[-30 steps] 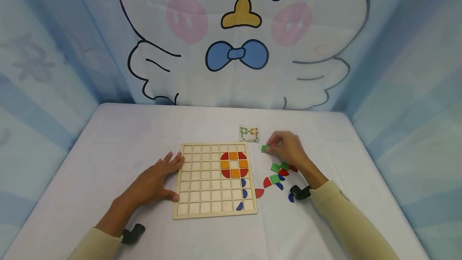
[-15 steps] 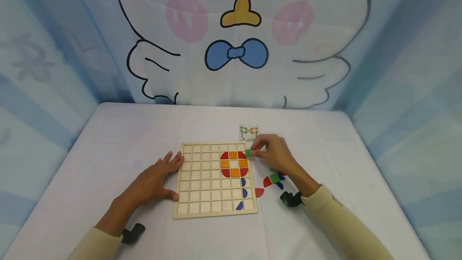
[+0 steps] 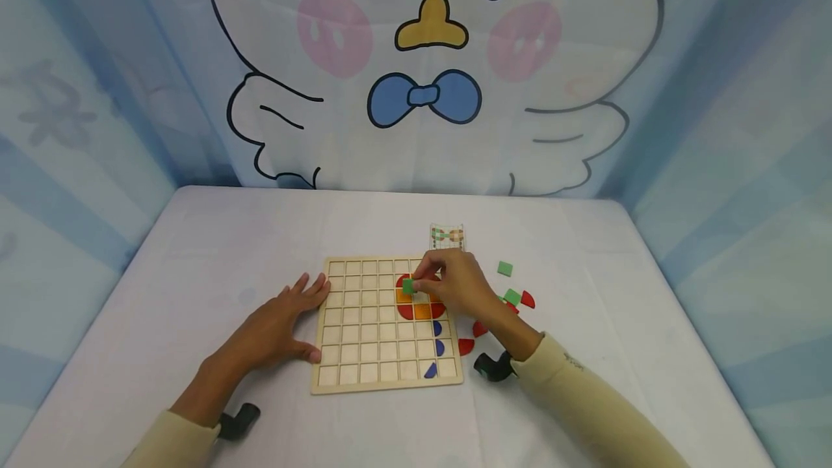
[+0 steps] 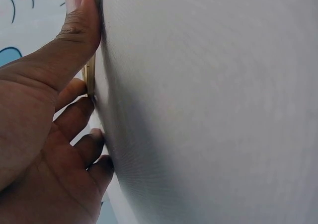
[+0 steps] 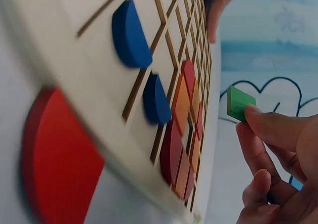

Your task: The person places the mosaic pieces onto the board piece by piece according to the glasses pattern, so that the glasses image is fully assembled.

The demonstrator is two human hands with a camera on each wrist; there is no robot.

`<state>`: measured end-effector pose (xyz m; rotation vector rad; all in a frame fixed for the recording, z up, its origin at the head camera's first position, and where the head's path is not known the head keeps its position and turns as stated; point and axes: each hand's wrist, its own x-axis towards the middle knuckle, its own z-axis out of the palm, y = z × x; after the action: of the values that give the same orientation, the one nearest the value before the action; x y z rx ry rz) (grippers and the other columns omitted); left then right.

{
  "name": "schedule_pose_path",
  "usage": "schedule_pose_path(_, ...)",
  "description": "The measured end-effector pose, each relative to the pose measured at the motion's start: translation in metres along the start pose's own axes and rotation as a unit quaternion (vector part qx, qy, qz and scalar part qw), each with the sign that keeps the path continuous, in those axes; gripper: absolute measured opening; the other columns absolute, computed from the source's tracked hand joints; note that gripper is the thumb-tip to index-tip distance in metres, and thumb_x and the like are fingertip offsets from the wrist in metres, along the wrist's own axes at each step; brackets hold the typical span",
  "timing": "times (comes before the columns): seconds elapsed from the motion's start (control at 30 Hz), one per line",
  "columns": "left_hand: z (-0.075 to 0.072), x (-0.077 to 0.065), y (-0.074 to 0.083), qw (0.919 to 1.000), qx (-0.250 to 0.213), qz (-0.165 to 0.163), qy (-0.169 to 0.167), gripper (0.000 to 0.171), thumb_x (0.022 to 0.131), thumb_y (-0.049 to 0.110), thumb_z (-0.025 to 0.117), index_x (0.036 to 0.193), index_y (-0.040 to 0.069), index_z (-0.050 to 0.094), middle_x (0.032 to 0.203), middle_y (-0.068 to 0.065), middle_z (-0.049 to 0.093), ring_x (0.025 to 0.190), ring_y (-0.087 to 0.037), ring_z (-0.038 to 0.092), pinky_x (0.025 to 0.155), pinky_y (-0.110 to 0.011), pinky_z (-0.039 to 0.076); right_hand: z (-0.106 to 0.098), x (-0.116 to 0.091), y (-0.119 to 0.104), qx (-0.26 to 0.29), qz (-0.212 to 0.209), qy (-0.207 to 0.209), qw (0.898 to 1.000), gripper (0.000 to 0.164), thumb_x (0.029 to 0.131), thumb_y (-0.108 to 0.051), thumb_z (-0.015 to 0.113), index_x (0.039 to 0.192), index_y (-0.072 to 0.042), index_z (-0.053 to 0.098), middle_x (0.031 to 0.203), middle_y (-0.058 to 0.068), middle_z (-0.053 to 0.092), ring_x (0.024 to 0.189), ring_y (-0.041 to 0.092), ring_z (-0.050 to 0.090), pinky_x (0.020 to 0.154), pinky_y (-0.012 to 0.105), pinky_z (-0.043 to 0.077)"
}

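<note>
A wooden grid board lies on the white table. On its right part, red quarter-circle tiles and orange square tiles form a ring, partly covered by my right hand. That hand pinches a green square tile between thumb and fingers, above the board. Blue half-round tiles and a blue corner piece sit down the right column. My left hand rests at the board's left edge, fingers spread; in the left wrist view its thumb touches the board's side.
Loose tiles lie right of the board: a green square, another green square, a red quarter circle and a red one against the board's edge. A small pattern card lies behind the board.
My right hand has carried the green tile leftward from the loose pieces to over the ring on the board. My left hand has stayed put.
</note>
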<state>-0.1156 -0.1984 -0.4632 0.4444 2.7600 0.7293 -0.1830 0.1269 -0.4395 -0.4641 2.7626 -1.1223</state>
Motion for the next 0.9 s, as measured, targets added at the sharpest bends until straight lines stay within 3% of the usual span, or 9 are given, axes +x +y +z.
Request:
schedule_pose_path(0.17, 0.001, 0.000, 0.000, 1.0000, 0.001, 0.005, 0.000, 0.123, 0.065, 0.038, 0.099, 0.166, 0.013, 0.034, 0.175, -0.010, 0.026, 0.164, -0.043, 0.019, 0.130, -0.067, 0.023, 0.012, 0.003, -0.009, 0.002, -0.014, -0.009, 1.000, 0.013, 0.091, -0.023, 0.086, 0.087, -0.029, 0.076, 0.084, -0.013, 0.072, 0.076, 0.015, 0.061, 0.064, 0.029, 0.050)
schedule_pose_path(0.43, 0.001, 0.000, -0.002, 1.0000, 0.001, 0.010, 0.001, 0.123, 0.065, 0.038, 0.098, 0.166, 0.013, 0.034, 0.175, -0.010, 0.027, 0.164, -0.043, 0.020, 0.128, -0.069, 0.024, 0.028, 0.009, -0.012, -0.009, -0.026, -0.020, 0.999, 0.012, 0.091, -0.025, 0.087, 0.086, -0.027, 0.076, 0.083, -0.013, 0.073, 0.078, 0.008, 0.064, 0.072, 0.032, 0.052)
schedule_pose_path(0.9, 0.001, 0.000, -0.004, 0.9999, 0.005, 0.012, 0.002, 0.123, 0.065, 0.038, 0.099, 0.166, 0.013, 0.034, 0.175, -0.010, 0.026, 0.164, -0.043, 0.020, 0.128, -0.069, 0.025, 0.040, 0.012, -0.017, -0.069, -0.040, -0.030, 0.996, 0.013, 0.092, -0.020, 0.085, 0.084, -0.023, 0.076, 0.077, -0.009, 0.071, 0.067, 0.004, 0.061, 0.056, 0.025, 0.049)
